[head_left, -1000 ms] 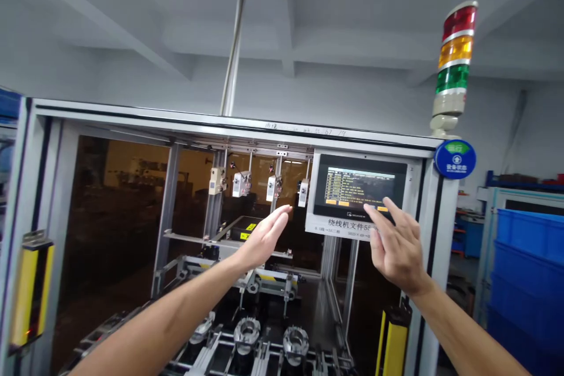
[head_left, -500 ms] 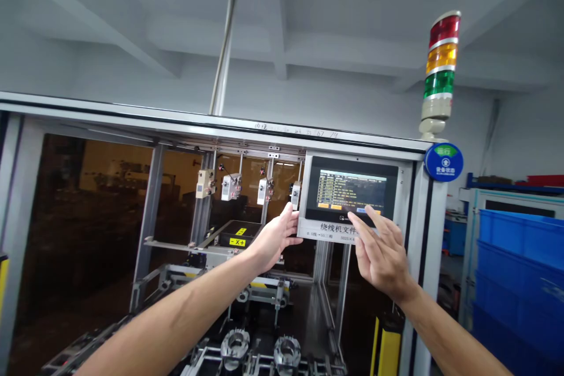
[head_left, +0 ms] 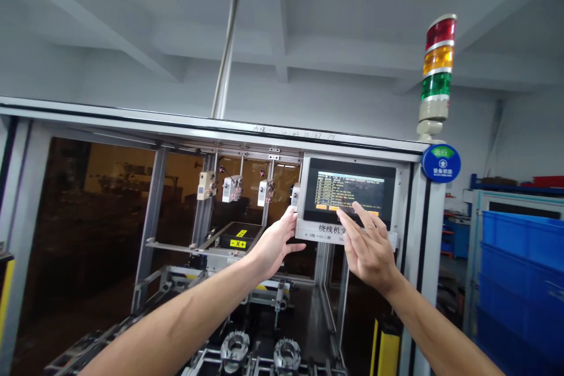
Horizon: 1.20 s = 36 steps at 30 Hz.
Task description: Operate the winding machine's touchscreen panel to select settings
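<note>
A touchscreen panel (head_left: 352, 185) with yellow text and orange buttons hangs at the upper right of a glass-walled machine frame (head_left: 211, 126). My left hand (head_left: 277, 244) grips the panel's lower left corner, thumb underneath. My right hand (head_left: 368, 244) is raised in front of the panel with fingers apart; its forefinger tip rests on the row of buttons at the bottom of the screen. It holds nothing.
A red, amber and green signal tower (head_left: 435, 73) stands on the machine's right post above a round blue sticker (head_left: 441, 163). Blue plastic crates (head_left: 520, 270) are stacked at the right. Two round metal fixtures (head_left: 259, 349) sit low inside the machine. Yellow light-curtain posts (head_left: 390, 349) flank the opening.
My left hand reached right and took hold of the panel's lower left corner. My right forefinger slid left along the button row. The view shifted a little rightward.
</note>
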{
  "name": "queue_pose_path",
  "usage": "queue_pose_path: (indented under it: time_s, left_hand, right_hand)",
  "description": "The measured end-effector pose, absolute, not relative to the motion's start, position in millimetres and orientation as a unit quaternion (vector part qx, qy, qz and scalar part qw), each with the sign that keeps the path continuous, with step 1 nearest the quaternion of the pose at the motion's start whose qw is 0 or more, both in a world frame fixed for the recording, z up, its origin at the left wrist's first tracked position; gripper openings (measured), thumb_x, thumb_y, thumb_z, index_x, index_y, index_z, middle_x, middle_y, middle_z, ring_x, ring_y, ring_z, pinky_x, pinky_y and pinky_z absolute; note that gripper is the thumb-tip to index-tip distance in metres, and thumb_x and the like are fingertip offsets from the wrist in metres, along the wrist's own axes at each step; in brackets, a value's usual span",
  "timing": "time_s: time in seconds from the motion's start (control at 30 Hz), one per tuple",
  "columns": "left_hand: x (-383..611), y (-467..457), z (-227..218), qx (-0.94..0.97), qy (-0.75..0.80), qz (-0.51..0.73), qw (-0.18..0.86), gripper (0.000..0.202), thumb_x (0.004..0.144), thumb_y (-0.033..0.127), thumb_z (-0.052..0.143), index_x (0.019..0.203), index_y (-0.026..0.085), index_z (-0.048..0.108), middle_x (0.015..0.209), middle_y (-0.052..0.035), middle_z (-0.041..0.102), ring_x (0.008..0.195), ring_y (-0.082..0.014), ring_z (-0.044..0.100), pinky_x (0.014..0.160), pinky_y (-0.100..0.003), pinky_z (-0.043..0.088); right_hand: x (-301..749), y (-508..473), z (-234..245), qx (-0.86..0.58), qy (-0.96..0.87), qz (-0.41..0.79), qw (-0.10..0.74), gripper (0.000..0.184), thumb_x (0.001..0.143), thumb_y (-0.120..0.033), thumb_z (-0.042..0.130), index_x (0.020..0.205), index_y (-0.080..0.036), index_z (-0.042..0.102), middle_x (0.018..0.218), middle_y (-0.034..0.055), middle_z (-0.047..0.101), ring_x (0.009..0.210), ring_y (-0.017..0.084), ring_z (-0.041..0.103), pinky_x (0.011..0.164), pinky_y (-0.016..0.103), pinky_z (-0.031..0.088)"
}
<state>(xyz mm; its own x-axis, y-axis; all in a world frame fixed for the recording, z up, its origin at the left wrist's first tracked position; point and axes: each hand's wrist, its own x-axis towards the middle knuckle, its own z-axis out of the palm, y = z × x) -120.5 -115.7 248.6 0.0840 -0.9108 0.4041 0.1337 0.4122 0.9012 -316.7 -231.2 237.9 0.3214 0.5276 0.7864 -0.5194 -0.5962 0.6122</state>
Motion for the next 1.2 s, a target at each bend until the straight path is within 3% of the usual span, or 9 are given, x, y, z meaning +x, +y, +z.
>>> queue_pose_path:
  time_s: [0.2,0.5,1.2]
  left_hand:
    - [-124,-114,250,0.366,-0.549,-0.395,0.64,0.055,0.097,0.06,0.037,0.132,0.022,0.054,0.143,-0.0063,0.044,0.124,-0.0196,0.046,0.1,-0.04,0.044]
    - [-125,-112,250,0.366,-0.542,-0.405,0.639,0.049,0.101,0.052,0.035,0.132,0.019,0.055,0.143,-0.0071,0.045,0.125,-0.0192,0.046,0.096,-0.038,0.044]
    - [-122,-113,251,0.372,-0.545,-0.403,0.634,0.051,0.1,0.054,0.036,0.131,0.019,0.055,0.142,-0.0069,0.045,0.122,-0.0193,0.048,0.1,-0.04,0.044]
  right_hand:
    - [-316,-230,239,0.683,-0.002,0.573,0.453,0.048,0.084,-0.003,0.055,0.131,-0.002,0.046,0.131,0.0105,0.055,0.132,0.031,0.041,0.102,0.047,0.04]
    - [-313,-227,241,0.682,0.002,0.571,0.458,0.048,0.084,-0.004,0.055,0.131,-0.003,0.046,0.13,0.0105,0.055,0.131,0.03,0.043,0.102,0.046,0.041]
    - [-323,-226,237,0.683,0.006,0.566,0.462,0.048,0.081,-0.002,0.058,0.128,-0.002,0.048,0.128,0.0119,0.057,0.13,0.031,0.044,0.1,0.046,0.043]
